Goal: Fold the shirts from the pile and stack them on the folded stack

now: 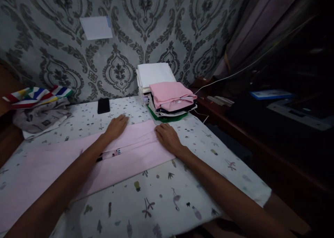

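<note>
A light pink garment [135,154], probably a shirt, lies folded into a long strip across the patterned cloth, with a small dark and white print near its middle. My left hand [117,127] rests at the garment's far edge, fingers stretched out and flat. At its right end, my right hand [168,139] has its fingers curled over the short edge, gripping the fabric; the fingertips are partly hidden. Both forearms reach in from the bottom, and the left one covers part of the garment.
Behind my right hand stand stacks of folded clothes, a pink one [171,93] and a white one [156,74] on top. A black phone [103,106] lies near the wall. Crumpled clothes [43,114] sit at the left. A dark desk [261,151] borders the right side.
</note>
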`<state>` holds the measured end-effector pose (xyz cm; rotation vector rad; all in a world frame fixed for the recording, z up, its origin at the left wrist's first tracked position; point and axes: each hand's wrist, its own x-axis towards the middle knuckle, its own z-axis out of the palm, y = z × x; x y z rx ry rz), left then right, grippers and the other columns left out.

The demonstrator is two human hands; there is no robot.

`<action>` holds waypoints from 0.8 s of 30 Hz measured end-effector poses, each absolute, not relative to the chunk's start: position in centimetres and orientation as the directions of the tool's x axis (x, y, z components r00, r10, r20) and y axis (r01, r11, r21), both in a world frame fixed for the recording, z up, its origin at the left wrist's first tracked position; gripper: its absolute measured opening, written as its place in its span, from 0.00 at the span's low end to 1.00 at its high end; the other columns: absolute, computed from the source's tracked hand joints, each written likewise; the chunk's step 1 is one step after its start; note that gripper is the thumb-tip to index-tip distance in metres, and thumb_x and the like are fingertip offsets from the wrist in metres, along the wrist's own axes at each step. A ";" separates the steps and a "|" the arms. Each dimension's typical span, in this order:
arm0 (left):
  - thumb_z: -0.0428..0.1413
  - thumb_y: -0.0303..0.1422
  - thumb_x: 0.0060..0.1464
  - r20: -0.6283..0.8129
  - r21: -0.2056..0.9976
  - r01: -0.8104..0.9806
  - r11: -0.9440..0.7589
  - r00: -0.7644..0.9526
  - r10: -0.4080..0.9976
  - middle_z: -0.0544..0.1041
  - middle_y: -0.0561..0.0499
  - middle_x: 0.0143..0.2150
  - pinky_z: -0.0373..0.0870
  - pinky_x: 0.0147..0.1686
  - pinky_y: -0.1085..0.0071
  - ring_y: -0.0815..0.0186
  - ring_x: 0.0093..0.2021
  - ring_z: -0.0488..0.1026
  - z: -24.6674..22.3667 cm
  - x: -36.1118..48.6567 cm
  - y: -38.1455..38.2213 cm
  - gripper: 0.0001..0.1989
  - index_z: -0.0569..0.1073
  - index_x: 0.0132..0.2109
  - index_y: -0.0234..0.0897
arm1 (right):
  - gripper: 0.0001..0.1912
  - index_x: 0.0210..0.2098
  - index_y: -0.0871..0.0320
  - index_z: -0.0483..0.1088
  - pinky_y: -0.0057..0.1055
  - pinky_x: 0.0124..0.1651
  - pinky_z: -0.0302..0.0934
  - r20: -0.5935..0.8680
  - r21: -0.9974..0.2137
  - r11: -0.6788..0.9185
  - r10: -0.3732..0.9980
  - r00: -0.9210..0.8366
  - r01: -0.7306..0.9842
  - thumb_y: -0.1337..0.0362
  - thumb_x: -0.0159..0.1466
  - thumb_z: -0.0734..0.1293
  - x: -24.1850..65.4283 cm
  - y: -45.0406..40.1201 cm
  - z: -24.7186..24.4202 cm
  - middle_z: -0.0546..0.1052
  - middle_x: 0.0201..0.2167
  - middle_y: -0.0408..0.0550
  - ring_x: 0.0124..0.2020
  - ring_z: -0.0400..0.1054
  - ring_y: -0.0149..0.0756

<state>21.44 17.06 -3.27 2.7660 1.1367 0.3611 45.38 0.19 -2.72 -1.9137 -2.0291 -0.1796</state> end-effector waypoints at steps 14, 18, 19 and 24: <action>0.37 0.43 0.71 -0.009 0.190 0.572 -0.798 0.814 0.581 0.55 0.39 0.74 0.47 0.68 0.49 0.53 0.73 0.51 -2.1 32.1 15.0 0.28 0.55 0.71 0.38 | 0.13 0.47 0.58 0.71 0.37 0.53 0.61 0.287 -0.488 -0.008 0.943 0.170 0.873 0.66 0.71 0.56 46.4 -1.9 -1.8 0.75 0.45 0.54 0.48 0.68 0.42; 0.42 0.40 0.69 0.069 0.203 0.514 -0.833 0.841 0.536 0.70 0.38 0.62 0.62 0.59 0.52 0.50 0.62 0.65 -1.5 32.7 15.7 0.22 0.69 0.60 0.35 | 0.14 0.40 0.56 0.70 0.38 0.47 0.61 0.152 -0.479 -0.196 0.942 0.300 0.856 0.57 0.72 0.56 46.3 -6.1 -1.1 0.75 0.39 0.51 0.43 0.70 0.43; 0.44 0.39 0.67 0.061 0.233 0.509 -0.829 0.843 0.534 0.72 0.38 0.59 0.63 0.57 0.53 0.50 0.60 0.66 -1.4 32.8 16.0 0.20 0.71 0.58 0.36 | 0.13 0.39 0.56 0.69 0.38 0.46 0.61 0.135 -0.470 -0.212 0.942 0.307 0.857 0.55 0.71 0.58 46.1 -7.0 -1.1 0.75 0.39 0.51 0.43 0.70 0.43; 0.58 0.28 0.49 -0.068 0.406 0.503 -0.763 0.849 0.523 0.77 0.47 0.47 0.69 0.45 0.67 0.58 0.47 0.73 -0.5 33.7 17.8 0.19 0.75 0.50 0.37 | 0.09 0.34 0.55 0.67 0.37 0.45 0.60 0.094 -0.439 -0.243 0.945 0.313 0.865 0.56 0.64 0.66 44.7 -8.9 -0.9 0.73 0.37 0.49 0.41 0.69 0.43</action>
